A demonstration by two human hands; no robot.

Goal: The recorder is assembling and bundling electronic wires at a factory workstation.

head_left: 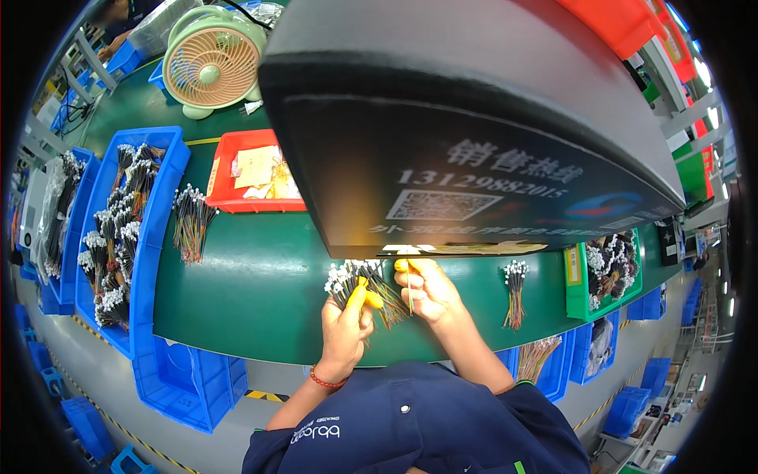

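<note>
My left hand [343, 330], a red bead bracelet at its wrist and yellow finger covers on it, is closed around a bunch of thin wires with white connectors [339, 281]. More such wires [387, 306] fan out just to its right; whether they are also held I cannot tell. My right hand [433, 297], also with yellow finger covers, pinches a thin wire [410, 302] hanging downward. Its fingertips are near the lower edge of a large dark box-shaped device [474, 158], which hides part of the bench behind it. Both hands are close together above the green bench top [245, 292].
Left stand a blue bin [183, 150] of wire bundles and a loose wire bundle [192, 225]. A red tray [260, 207] with papers and a green fan [209, 71] are farther back. At right are another wire bundle [515, 294] and a green bin [579, 292].
</note>
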